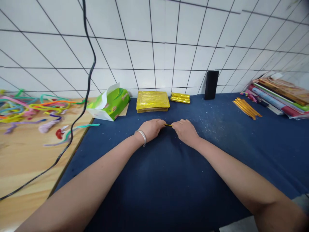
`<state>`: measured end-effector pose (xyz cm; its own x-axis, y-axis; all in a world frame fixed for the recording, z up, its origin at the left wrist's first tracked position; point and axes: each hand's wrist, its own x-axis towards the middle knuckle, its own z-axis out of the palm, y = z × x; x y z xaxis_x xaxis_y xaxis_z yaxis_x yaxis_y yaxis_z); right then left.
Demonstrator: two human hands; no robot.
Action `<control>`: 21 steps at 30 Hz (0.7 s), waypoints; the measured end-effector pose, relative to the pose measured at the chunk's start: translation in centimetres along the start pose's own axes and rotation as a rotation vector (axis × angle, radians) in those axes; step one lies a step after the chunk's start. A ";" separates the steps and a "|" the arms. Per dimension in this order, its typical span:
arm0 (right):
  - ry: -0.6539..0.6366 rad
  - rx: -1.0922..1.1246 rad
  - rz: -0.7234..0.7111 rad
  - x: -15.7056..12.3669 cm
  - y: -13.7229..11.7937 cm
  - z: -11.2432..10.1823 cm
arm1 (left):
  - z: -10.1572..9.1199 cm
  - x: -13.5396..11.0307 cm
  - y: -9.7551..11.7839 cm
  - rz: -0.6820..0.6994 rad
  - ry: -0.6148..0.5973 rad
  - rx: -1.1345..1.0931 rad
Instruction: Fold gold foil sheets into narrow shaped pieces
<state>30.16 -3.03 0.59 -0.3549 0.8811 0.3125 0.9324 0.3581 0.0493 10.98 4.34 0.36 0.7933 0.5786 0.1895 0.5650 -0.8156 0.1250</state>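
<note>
A thin gold strip [168, 125], which looks like folded gold foil paper, spans the small gap between my hands. My left hand [152, 129], with a silver bangle [143, 136] at the wrist, is closed on the strip's left end. Its right end is pinched by my right hand [185, 132]. Fingers cover most of the strip, so only a short middle part shows. Just behind my hands lies a stack of gold foil paper [153, 100]. Several folded gold strips [180, 98] lie to the right of that stack.
A green and white packet [112, 101] stands back left on the dark blue cloth [154, 187]. Coloured fuzzy stems [43, 106] and a black cable [89, 77] are at left. A black phone-like slab [211, 85], flat gold strips [246, 108] and piled books [281, 93] are at right.
</note>
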 end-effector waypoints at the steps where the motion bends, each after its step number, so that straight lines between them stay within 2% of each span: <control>1: 0.001 0.003 0.001 0.0 0.1 0.0 | 0.0 0.0 -0.2 -0.001 0.000 -0.030; 6: 0.009 0.013 0.043 0.2 0.4 0.0 | -0.2 0.0 -0.6 -0.016 0.047 -0.177; 11: 0.030 0.011 0.080 0.1 0.7 0.2 | -0.5 0.1 -1.0 -0.117 0.088 -0.217; 16: 0.023 0.038 0.075 0.1 1.1 0.6 | -0.5 -0.1 -1.2 -0.136 0.052 -0.084; 21: 0.044 0.035 -0.021 0.0 0.6 0.4 | -0.3 -0.4 0.2 -0.099 0.005 0.102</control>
<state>30.67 -2.67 0.20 -0.3701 0.8591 0.3536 0.9216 0.3875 0.0232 10.77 3.94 0.60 0.7311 0.6563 0.1864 0.6611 -0.7490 0.0440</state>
